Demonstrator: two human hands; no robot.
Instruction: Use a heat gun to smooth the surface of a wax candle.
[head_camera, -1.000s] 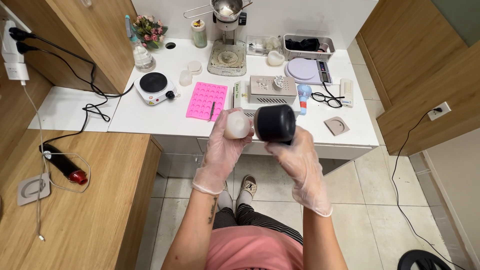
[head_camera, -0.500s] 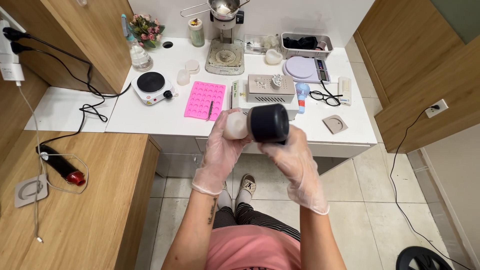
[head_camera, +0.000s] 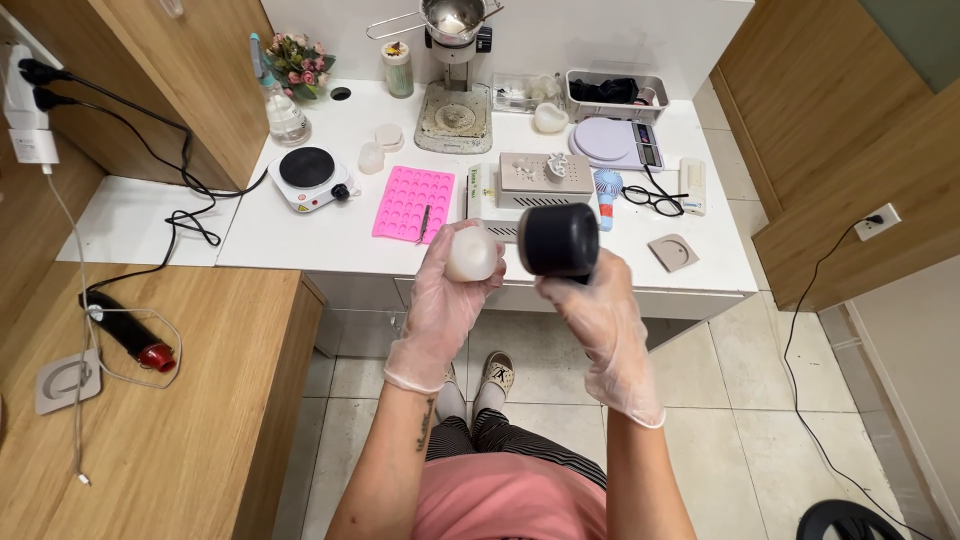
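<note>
Both my hands wear thin clear gloves and are raised over the front edge of the white table (head_camera: 340, 235). My left hand (head_camera: 440, 305) grips a small white rounded object (head_camera: 472, 254). My right hand (head_camera: 590, 300) holds a black cylindrical cup (head_camera: 558, 240) from below, tipped with its flat end toward me. The two objects sit side by side, a small gap between them.
On the table stand a pink silicone mould (head_camera: 413, 203), a small black hotplate (head_camera: 310, 175), a grey box (head_camera: 545, 180), a round scale (head_camera: 612, 142), glasses (head_camera: 655, 198) and a metal pot on a stand (head_camera: 455, 25). A wooden bench (head_camera: 130, 420) lies at left with cables.
My hands have drifted slightly apart; the black cup has tilted a little and now sits clear of the white object.
</note>
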